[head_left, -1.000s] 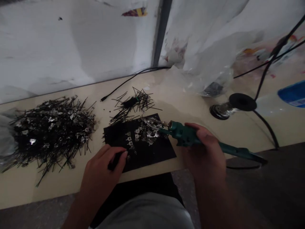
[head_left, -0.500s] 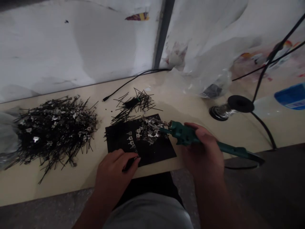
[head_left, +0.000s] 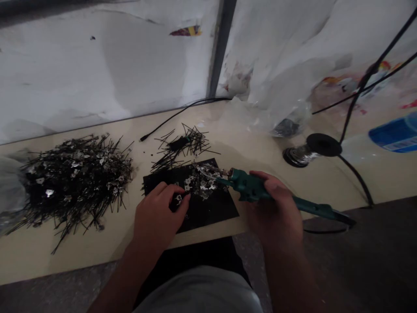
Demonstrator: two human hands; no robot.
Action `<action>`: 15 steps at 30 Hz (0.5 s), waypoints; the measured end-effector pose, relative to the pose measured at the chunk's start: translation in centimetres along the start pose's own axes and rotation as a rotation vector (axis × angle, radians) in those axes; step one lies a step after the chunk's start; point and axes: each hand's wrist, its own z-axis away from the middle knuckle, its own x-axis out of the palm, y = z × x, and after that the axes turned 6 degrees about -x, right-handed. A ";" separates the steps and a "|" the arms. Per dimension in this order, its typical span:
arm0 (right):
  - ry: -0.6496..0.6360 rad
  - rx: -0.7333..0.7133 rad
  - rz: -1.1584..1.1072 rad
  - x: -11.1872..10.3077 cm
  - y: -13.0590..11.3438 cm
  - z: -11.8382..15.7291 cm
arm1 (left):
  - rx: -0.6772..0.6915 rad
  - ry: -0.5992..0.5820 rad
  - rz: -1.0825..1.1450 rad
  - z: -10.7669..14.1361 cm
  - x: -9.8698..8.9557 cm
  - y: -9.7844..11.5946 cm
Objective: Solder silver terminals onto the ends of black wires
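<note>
My right hand (head_left: 280, 208) is wrapped round a green soldering gun (head_left: 249, 186), whose metal tip points left over a heap of small silver metal tabs (head_left: 202, 182). The tabs lie on a black mat (head_left: 213, 213) near the table's front edge. On the mat's left part rests my left hand (head_left: 154, 213), its thumb and forefinger drawn together in a pinch. What lies between those fingertips, if anything, is too small and dark to name. One silver tab (head_left: 178, 198) shows between the fingers, on the mat. Short black wires (head_left: 197, 141) lie just behind the mat.
A large pile of black wires with silver tabs (head_left: 74, 174) covers the table's left side, beside a clear plastic bag (head_left: 11, 187). At the right stand a solder wire spool (head_left: 301, 155), a plastic bag (head_left: 276, 117) and a blue-labelled container (head_left: 394, 134). A black cable (head_left: 176, 113) runs along the back.
My left hand has moved up and slightly inward on the mat, covering most of the row of tabs there. The soldering gun stays over the heap in my right hand. The view has shifted slightly.
</note>
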 end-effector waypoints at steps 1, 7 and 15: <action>-0.015 0.001 0.002 -0.1 0.0 0.0 | -0.007 -0.007 0.007 0.0 0.1 0.1; -0.029 0.021 0.052 -0.4 -0.1 -0.2 | 0.022 -0.013 0.091 0.0 -0.4 0.3; 0.037 0.052 0.045 0.6 -0.8 0.0 | 0.149 0.044 -0.071 2.6 -3.4 -2.3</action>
